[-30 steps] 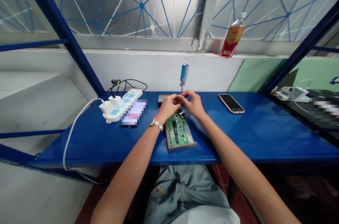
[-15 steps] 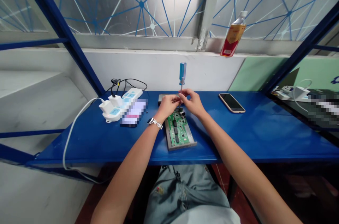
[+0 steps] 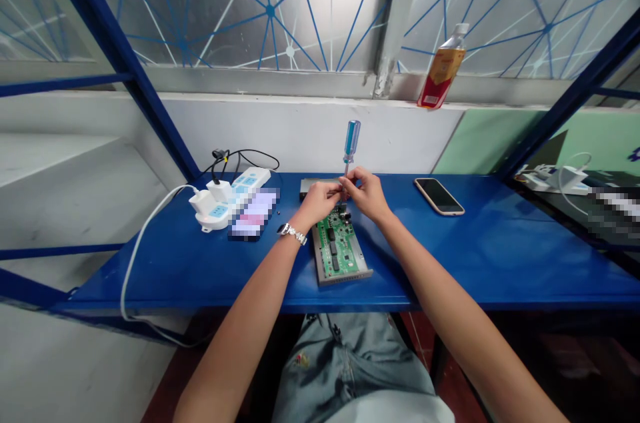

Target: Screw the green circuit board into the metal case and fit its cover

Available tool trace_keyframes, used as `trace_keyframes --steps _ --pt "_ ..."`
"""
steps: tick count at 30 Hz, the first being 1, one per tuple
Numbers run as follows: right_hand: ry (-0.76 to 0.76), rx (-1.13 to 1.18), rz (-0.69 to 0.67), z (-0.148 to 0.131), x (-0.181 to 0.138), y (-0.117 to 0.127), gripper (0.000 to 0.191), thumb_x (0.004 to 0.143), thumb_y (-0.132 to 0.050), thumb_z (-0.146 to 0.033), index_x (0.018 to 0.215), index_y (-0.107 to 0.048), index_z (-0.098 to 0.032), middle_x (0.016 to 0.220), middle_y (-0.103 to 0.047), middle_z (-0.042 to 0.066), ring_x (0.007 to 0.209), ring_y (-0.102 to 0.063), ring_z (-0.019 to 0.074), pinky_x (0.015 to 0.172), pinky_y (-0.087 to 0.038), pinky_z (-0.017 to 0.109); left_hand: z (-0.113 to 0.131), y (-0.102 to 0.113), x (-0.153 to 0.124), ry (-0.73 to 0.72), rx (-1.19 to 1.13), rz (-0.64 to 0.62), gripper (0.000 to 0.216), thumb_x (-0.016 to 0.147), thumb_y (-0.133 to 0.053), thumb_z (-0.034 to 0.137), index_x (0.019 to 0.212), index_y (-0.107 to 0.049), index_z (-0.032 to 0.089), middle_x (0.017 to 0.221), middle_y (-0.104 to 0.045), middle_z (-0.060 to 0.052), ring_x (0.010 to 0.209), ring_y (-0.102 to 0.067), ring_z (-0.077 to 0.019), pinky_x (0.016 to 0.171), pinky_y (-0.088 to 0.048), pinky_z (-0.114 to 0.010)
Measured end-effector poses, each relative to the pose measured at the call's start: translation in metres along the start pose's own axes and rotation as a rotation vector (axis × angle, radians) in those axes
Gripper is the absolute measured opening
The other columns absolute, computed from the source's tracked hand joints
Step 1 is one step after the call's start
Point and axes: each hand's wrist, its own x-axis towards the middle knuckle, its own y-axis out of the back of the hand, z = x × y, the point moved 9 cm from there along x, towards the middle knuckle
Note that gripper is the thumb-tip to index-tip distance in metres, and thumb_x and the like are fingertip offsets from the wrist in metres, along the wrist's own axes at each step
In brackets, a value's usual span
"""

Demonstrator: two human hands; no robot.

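Observation:
A screwdriver (image 3: 352, 140) with a blue and clear handle stands nearly upright, handle on top. My right hand (image 3: 367, 192) pinches its shaft between thumb and fingers. My left hand (image 3: 320, 202), with a watch (image 3: 293, 232) on the wrist, is closed right beside the shaft; whatever its fingertips hold is hidden. Below both hands lies a green circuit board (image 3: 345, 253) in a shallow metal case (image 3: 345, 279). The screwdriver's tip is near the board's far end, partly covered by fingers. Behind my left hand a grey metal piece (image 3: 305, 186) shows.
To the left are a white power strip (image 3: 250, 178) with plugs and a phone (image 3: 254, 213) with a blurred screen. Another phone (image 3: 439, 196) lies to the right on the blue table (image 3: 500, 256). A drink bottle (image 3: 443, 70) stands on the window ledge.
The screwdriver's handle has tilted slightly to the right. Both hands stay in almost the same place over the board's far end.

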Motion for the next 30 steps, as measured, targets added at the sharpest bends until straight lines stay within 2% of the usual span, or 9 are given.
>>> trace_keyframes --steps 8,14,16,18,19,21,22,26,30 --pt "-0.037 0.004 0.05 0.001 0.005 -0.001 0.045 0.087 -0.066 -0.06 0.066 -0.049 -0.024 0.059 -0.054 -0.001 0.06 -0.051 0.0168 0.058 -0.04 0.03 -0.003 0.001 0.001 -0.01 0.016 0.027 0.015 0.082 -0.067 0.023 0.084 -0.078 0.014 0.079 -0.078 -0.006 0.078 -0.072 -0.0244 0.078 -0.059 -0.034" --pt "-0.015 -0.044 0.06 -0.002 0.007 -0.002 0.044 0.087 -0.069 -0.05 0.062 -0.044 -0.024 0.057 -0.05 -0.003 0.057 -0.045 0.0143 0.059 -0.037 0.03 -0.007 -0.002 0.0 0.012 -0.03 0.009 0.016 0.084 -0.067 0.024 0.086 -0.077 0.012 0.085 -0.079 -0.009 0.082 -0.075 -0.0256 0.078 -0.059 -0.034" --pt "-0.017 -0.063 0.03 -0.004 0.009 -0.002 0.041 0.086 -0.07 -0.049 0.063 -0.048 -0.023 0.062 -0.055 -0.002 0.061 -0.049 0.0149 0.063 -0.041 0.031 -0.01 -0.001 -0.001 0.035 -0.036 0.024 0.015 0.084 -0.067 0.024 0.085 -0.077 0.012 0.086 -0.08 -0.009 0.084 -0.076 -0.0261 0.08 -0.059 -0.035" --pt "-0.033 -0.019 -0.035 -0.007 0.015 -0.002 0.033 0.085 -0.071 -0.049 0.073 -0.059 -0.021 0.074 -0.065 0.001 0.071 -0.059 0.0173 0.069 -0.047 0.032 -0.012 -0.002 -0.001 0.052 -0.056 0.03 0.015 0.086 -0.067 0.025 0.083 -0.077 0.013 0.085 -0.08 -0.009 0.084 -0.076 -0.0258 0.08 -0.059 -0.035" --pt "-0.042 0.038 -0.073 -0.01 0.018 -0.001 0.03 0.085 -0.072 -0.05 0.084 -0.064 -0.021 0.085 -0.07 0.004 0.08 -0.063 0.0192 0.073 -0.05 0.033 -0.013 -0.003 -0.001 0.06 -0.085 0.026 0.015 0.086 -0.068 0.026 0.084 -0.077 0.013 0.085 -0.08 -0.009 0.084 -0.076 -0.0255 0.081 -0.059 -0.036" --pt "-0.086 0.204 -0.214 -0.015 0.026 -0.003 0.038 0.089 -0.067 -0.052 0.11 -0.069 -0.021 0.105 -0.074 0.008 0.094 -0.067 0.0224 0.077 -0.054 0.035 -0.016 -0.007 -0.001 0.082 -0.177 0.008 0.016 0.087 -0.07 0.028 0.088 -0.077 0.013 0.087 -0.081 -0.01 0.086 -0.077 -0.0251 0.083 -0.06 -0.037" --pt "-0.105 0.261 -0.27 -0.018 0.029 -0.003 0.041 0.091 -0.065 -0.053 0.116 -0.07 -0.022 0.111 -0.075 0.009 0.098 -0.068 0.0232 0.079 -0.056 0.037 -0.018 -0.008 -0.001 0.095 -0.224 0.001 0.016 0.087 -0.071 0.029 0.09 -0.076 0.013 0.089 -0.081 -0.01 0.087 -0.077 -0.025 0.085 -0.06 -0.037" --pt "-0.122 0.267 -0.403 -0.026 0.041 0.005 0.041 0.089 -0.068 -0.053 0.112 -0.076 -0.02 0.107 -0.077 0.011 0.098 -0.07 0.0251 0.081 -0.056 0.039 -0.02 -0.013 0.0 0.12 -0.3 -0.028 0.02 0.087 -0.074 0.031 0.093 -0.075 0.013 0.094 -0.081 -0.013 0.093 -0.078 -0.0265 0.091 -0.06 -0.041" --pt "-0.054 0.137 -0.337 -0.028 0.048 0.012 0.039 0.085 -0.073 -0.054 0.098 -0.076 -0.017 0.089 -0.076 0.007 0.083 -0.067 0.0209 0.077 -0.051 0.035 -0.02 -0.015 0.0 0.118 -0.32 -0.035 0.022 0.088 -0.075 0.033 0.095 -0.074 0.012 0.096 -0.081 -0.014 0.096 -0.078 -0.0264 0.095 -0.06 -0.044"
